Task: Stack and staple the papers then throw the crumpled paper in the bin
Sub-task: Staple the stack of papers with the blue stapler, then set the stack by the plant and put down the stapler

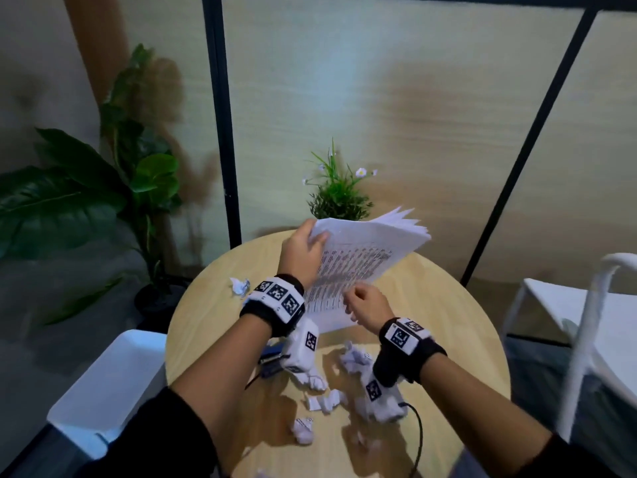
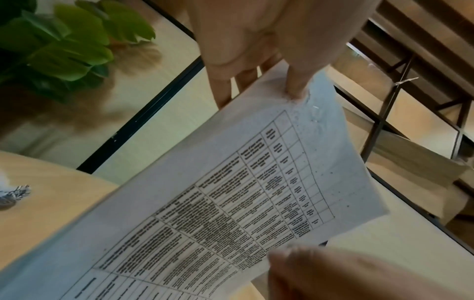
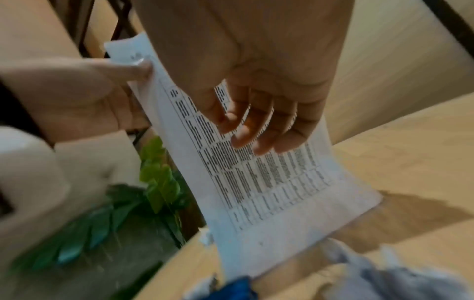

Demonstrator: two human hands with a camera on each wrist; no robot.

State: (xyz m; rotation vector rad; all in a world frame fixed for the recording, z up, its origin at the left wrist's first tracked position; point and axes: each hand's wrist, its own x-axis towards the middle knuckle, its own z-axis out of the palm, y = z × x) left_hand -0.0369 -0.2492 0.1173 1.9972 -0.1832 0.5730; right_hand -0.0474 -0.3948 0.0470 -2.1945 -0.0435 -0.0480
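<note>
My left hand [image 1: 315,232] pinches the upper left corner of a stack of printed papers [image 1: 365,257], thumb on the front sheet [image 2: 295,89]. The stack stands tilted, its lower edge down at the round wooden table [image 1: 448,305], and the far corners fan apart. My right hand [image 1: 351,301] hovers at the stack's lower right; its fingers [image 3: 246,132] are loosely curled in front of the printed table and hold nothing. A dark blue stapler [image 1: 272,358] lies on the table under my left wrist. Several crumpled paper balls [image 1: 355,360] lie near me, and one [image 1: 240,286] sits at the table's left.
A white bin [image 1: 103,384] stands on the floor at the table's lower left. A white chair [image 1: 586,322] is at the right. A small potted plant [image 1: 339,191] sits at the table's far edge, and a large leafy plant [image 1: 86,188] at the left by the wall.
</note>
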